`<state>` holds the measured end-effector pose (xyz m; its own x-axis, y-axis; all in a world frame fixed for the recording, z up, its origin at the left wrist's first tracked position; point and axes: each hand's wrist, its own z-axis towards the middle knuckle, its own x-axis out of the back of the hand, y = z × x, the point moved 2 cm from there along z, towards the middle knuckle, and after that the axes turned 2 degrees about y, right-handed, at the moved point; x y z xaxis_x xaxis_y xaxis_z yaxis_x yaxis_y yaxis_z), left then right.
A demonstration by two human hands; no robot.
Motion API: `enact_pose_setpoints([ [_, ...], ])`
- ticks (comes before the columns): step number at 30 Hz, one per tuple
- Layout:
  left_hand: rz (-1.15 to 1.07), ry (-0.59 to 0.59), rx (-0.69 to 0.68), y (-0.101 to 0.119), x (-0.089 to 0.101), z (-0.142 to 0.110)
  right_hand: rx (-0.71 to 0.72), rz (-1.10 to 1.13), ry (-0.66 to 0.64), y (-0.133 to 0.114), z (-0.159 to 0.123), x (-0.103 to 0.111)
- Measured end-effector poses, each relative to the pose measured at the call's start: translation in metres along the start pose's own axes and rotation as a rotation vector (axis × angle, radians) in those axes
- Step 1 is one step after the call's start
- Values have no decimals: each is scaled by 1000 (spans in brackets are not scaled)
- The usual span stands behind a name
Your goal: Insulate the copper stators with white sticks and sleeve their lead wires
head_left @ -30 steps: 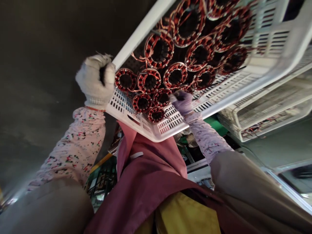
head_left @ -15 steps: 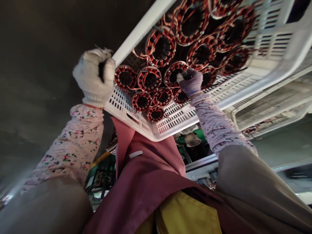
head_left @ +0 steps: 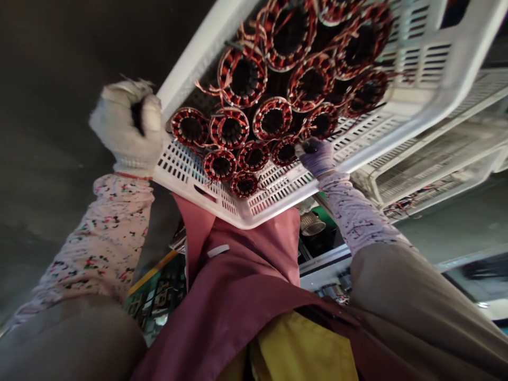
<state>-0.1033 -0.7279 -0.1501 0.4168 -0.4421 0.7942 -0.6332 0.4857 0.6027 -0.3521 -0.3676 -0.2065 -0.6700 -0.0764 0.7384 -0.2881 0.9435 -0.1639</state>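
Observation:
A white slotted plastic crate [head_left: 190, 172] fills the upper middle of the head view, tilted toward me. Several round stators wound with copper wire [head_left: 242, 79] are packed inside it. My left hand [head_left: 125, 127], in a white knit glove, is closed around the crate's left rim. My right hand [head_left: 317, 156], in a purple glove, is inside the crate at its near right wall, next to one stator [head_left: 284, 152]. Its fingers are curled, and what they hold, if anything, is hidden. Both arms wear flowered sleeves.
More white slotted crates [head_left: 436, 164] are stacked to the right, with wires showing in the lower one. Below the crate lie a maroon apron [head_left: 238, 286], a green surface and metal parts [head_left: 311, 225]. The left side is dark.
The crate and my left hand have shifted left. My right hand rose toward the stators half a second ago and has since dropped back to the crate's near wall.

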Motion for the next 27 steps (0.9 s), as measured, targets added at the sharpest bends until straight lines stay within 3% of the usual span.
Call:
enact_pose_setpoints([
  [6, 0, 74, -201, -15, -3, 1, 80, -304, -68, -13, 5, -5],
  [11, -31, 109, -135, -12, -3, -1, 148, -399, -190, -33, -9, -5],
  [14, -52, 99, -63, -7, -1, -3, 54, -164, -77, -27, -12, 14],
  [17, -39, 68, -14, -6, 0, -4, -89, 236, 162, -11, 0, 44],
  [19, 4, 79, -29, -5, 1, -3, -196, 329, 293, -2, 16, 58],
  [21, 30, 107, -88, -4, 1, -3, -258, 269, 320, 1, 32, 63],
  [27, -1, 193, -218, 2, 1, -1, -220, -60, 173, 8, 57, 45],
])
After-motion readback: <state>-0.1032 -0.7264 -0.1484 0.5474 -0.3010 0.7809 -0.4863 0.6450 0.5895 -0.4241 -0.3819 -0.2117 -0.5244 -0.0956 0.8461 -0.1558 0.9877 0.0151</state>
